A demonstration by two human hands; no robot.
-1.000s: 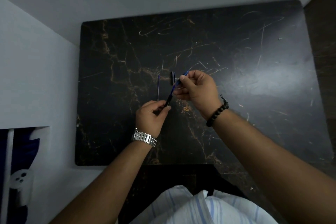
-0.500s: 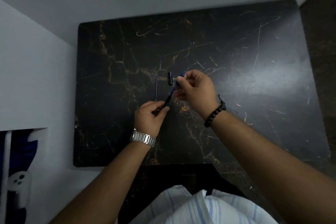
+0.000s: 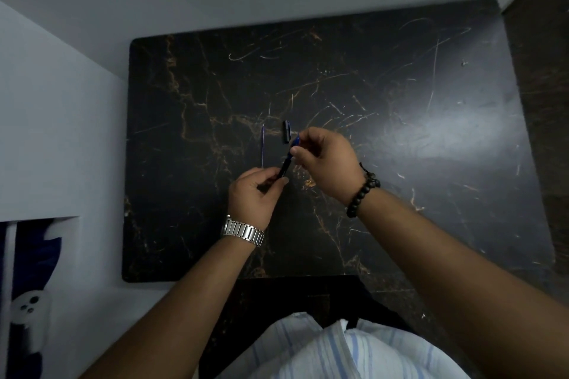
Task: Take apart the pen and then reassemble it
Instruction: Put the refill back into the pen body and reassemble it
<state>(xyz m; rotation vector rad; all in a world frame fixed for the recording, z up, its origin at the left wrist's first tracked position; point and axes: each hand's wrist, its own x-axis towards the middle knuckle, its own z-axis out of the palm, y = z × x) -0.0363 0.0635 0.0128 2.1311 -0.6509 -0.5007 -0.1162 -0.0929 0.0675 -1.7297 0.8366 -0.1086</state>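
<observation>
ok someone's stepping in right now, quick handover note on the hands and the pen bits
Left hand: fingers pinch the lower end of the pen barrel.
Right hand: fingers grip the barrel's upper blue end.
On the table: the thin refill lies left of the barrel, the black cap just beyond it.
Done: cap and refill are out.
Left: any remaining barrel parts, then refill back in and cap on.
</observation>
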